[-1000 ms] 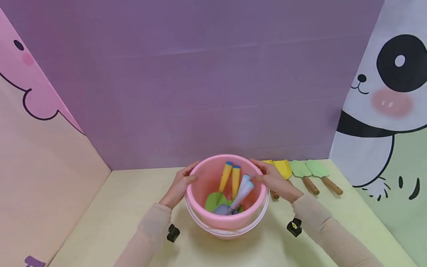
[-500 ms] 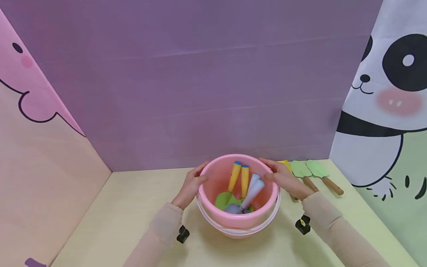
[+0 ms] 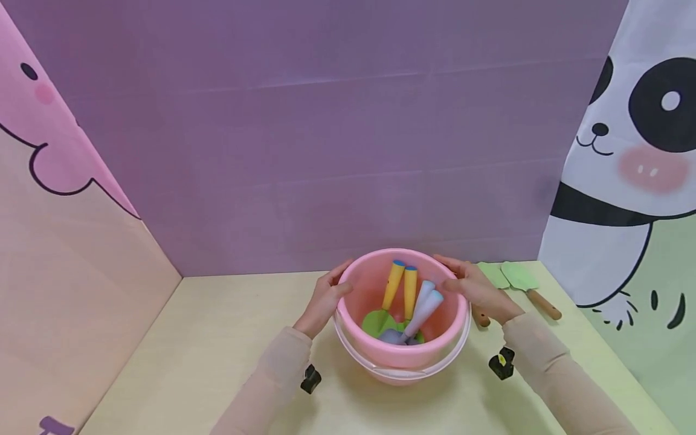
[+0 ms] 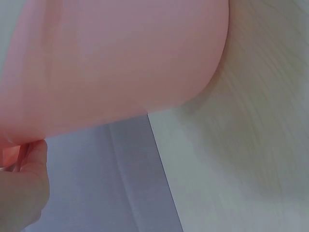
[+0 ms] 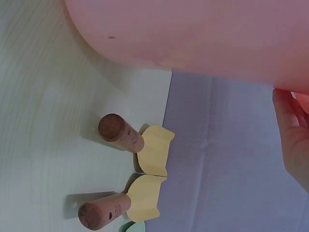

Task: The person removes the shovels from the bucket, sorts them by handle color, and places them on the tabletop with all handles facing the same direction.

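Note:
A pink bucket (image 3: 402, 357) with a white carrying handle (image 3: 380, 370) stands between both hands in the head view. My left hand (image 3: 322, 304) grips its rim on the left, thumb over the edge. On the opposite side my right hand (image 3: 484, 293) holds the rim the same way. Inside lean toy shovels: two have yellow handles (image 3: 394, 285) with blue ends and green blades (image 3: 379, 323); two are lavender, with pale handles (image 3: 425, 314). Each wrist view shows the bucket's smooth outer wall (image 4: 135, 53), with fingers at its rim.
To the right, green-bladed shovels (image 3: 519, 275) with wooden handles lie on the pale table (image 3: 228, 350). Two yellow-bladed shovels (image 5: 154, 150) with wooden handles lie beside the bucket, largely hidden by my right arm in the head view. A purple wall (image 3: 326, 151) rises behind the table.
Both hands and the bucket with its shovels have shifted steadily to the right. The yellow shovels and part of one green shovel have become covered by the right hand and bucket.

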{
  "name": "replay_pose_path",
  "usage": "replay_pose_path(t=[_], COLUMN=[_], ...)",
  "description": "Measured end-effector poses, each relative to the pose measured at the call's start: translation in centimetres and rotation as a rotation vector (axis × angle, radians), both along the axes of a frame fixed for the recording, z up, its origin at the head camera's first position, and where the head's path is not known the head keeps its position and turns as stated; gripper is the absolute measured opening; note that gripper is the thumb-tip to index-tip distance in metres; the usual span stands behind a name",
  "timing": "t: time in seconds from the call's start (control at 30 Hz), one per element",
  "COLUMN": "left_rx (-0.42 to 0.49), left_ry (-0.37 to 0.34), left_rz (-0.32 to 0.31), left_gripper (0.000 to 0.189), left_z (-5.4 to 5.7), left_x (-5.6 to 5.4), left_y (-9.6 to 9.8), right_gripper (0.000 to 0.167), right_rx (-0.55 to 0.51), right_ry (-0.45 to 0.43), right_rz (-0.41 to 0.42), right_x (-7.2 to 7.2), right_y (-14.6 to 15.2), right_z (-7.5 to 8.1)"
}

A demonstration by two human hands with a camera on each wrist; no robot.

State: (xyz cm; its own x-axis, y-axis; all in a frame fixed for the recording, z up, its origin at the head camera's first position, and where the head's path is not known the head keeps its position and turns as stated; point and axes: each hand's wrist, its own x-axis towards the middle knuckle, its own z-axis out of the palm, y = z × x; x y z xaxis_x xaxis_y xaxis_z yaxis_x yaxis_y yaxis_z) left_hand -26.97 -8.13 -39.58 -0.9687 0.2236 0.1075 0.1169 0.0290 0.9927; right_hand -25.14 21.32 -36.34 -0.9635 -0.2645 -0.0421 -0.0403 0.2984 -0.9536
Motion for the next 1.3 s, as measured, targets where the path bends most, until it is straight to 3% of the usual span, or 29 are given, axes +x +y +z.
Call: replay_pose_path(t=[0.63,1.1,1.3], left_rx=[-0.068,-0.074,-0.199], left_ry=[0.022,0.024,0.043], left_rz=[-0.041,-0.046,-0.053], left_gripper=[0.059,0.057,0.054], left_z=[0.1,0.0,0.7], left_x=[-1.8,-1.5,-1.4], left_y=[-0.3,-0.5,-0.8], right_gripper=[0.064,0.063,0.063], right_rx=[-0.053,-0.052,-0.079], right_ry=[0.026,-0.045,-0.05], right_rz=[-0.057,-0.071,-0.097], right_x=[-0.6,-0.6,-0.5], right_y=[-0.5,-0.8,-0.9], right_z=[-0.3,-0.5,-0.3])
